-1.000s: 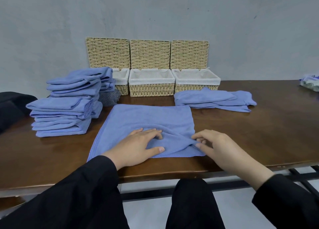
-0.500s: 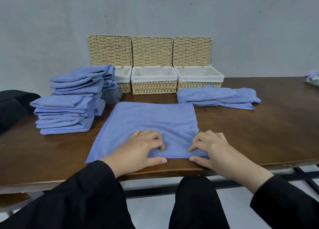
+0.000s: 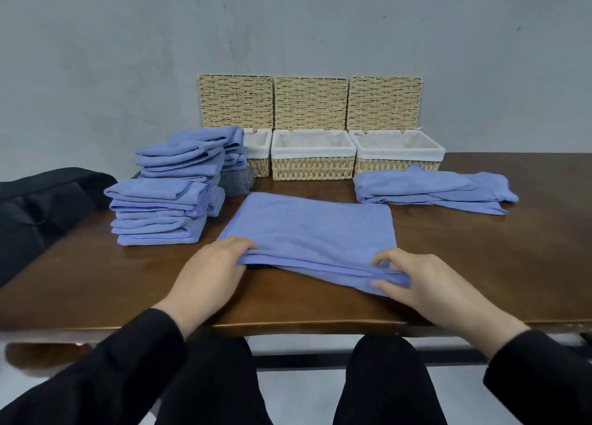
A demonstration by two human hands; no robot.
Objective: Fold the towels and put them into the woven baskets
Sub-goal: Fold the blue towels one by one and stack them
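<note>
A blue microfibre towel (image 3: pixel 315 229) lies spread on the wooden table (image 3: pixel 499 264) in front of the person, its near edge lifted off the surface in doubled layers. The left hand (image 3: pixel 213 272) grips the near left corner, fingers curled over the top of the fold with the thumb hidden beneath the cloth; the right hand (image 3: pixel 416 280) pinches the near right corner between fingertips and thumb. The cloth looks light, soft and limp: it sags between the two hands and will likely droop or crease wherever it is unsupported, so holding it at both corners and keeping the edge taut should carry the fold over cleanly. It does not look slippery, and nothing about it is fragile. To the left a stack of blue towels (image 3: pixel 166 197) stands near the table's edge, and a loose pile of towels (image 3: pixel 429 192) lies to the right, just in front of the right-hand woven basket (image 3: pixel 397 155). Three lined baskets stand in a row at the wall with lids raised; the middle basket (image 3: pixel 312 157) appears empty, the left basket (image 3: pixel 258 152) is partly hidden behind the stack.
</note>
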